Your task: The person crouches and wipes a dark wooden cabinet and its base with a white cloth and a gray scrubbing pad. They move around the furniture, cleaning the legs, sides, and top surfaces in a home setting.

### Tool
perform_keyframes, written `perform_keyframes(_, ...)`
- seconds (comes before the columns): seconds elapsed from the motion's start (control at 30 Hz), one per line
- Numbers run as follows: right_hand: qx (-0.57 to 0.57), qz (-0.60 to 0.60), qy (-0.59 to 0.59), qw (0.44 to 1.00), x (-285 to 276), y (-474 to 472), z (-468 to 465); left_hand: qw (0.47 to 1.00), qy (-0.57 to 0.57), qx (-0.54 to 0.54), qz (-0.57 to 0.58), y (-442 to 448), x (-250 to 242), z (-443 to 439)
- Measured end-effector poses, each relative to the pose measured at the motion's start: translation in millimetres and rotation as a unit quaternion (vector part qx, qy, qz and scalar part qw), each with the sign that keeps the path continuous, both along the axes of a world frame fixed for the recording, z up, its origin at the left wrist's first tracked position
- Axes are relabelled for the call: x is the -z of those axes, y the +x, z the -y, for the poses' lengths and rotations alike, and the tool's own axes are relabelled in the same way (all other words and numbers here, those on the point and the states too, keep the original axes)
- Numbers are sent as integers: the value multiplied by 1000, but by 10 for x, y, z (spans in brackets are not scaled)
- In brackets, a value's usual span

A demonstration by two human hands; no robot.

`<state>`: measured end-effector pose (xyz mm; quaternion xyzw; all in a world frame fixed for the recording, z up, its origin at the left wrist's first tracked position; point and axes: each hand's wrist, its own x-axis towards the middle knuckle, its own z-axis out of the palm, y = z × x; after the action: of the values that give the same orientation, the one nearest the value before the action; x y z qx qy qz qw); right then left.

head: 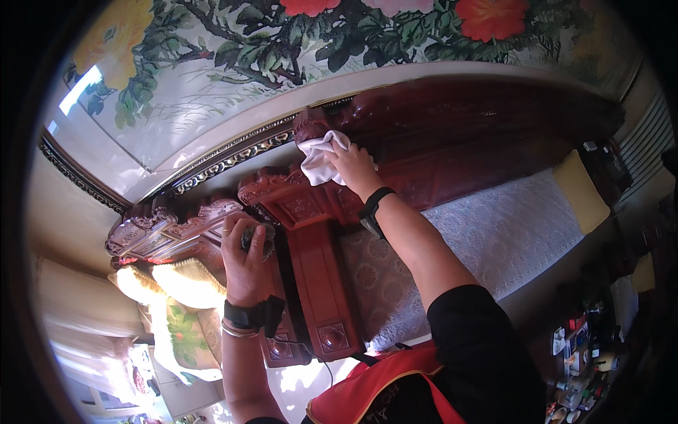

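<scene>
My right hand [352, 164] presses a crumpled white cloth [320, 159] against the carved top of a dark red wooden sofa's backrest [445, 127]. To the lower left, my left hand [245, 265] curls its fingers around a dark, rounded, grey-green object [269, 243]; what it is cannot be made out. This hand is above the sofa's wooden armrest [323, 286], near the carved end panel [302, 209].
A framed peony picture [275, 69] hangs behind the sofa. Patterned fabric covers the sofa seat [498, 228]. A second seat with bright cushions [185, 281] stands left. Several small items crowd a dark table [582, 360] at lower right. A thin cable [318, 355] hangs by my left wrist.
</scene>
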<state>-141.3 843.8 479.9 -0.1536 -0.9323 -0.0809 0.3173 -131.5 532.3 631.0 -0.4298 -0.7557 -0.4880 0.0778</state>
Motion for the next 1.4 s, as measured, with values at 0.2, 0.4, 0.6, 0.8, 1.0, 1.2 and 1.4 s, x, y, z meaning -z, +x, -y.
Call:
perform_keyframes(0.2, -68, 32, 36, 997, 85, 521, -857, 998, -3, -55, 29, 292, -34, -521)
perform_keyframes(0.4, -12, 88, -17, 996, 252, 1604, -2019, 985, -58, -152, 61, 1002, 114, -712)
perform_keyframes(0.6, 50, 33, -239, 969, -163, 2477, -2739, 975, 11, -177, 136, 1237, 281, -909)
perform_keyframes(0.8, -166, -166, -172, 957, -1123, 2269, -2246, 969, 123, -96, 193, 993, 1, -1521)
perform_keyframes(1.0, -138, -163, -249, 945, -1447, 1832, -1700, 968, 84, -25, 235, 964, 127, -1908)
perform_keyframes(1.2, -255, -161, -496, 815, -1149, 1696, -686, 911, 15, 180, 370, 938, 361, -1842)
perform_keyframes(1.4, -359, -17, -400, 843, -1327, 1933, -224, 889, 149, 249, 355, 1012, 709, -1900)
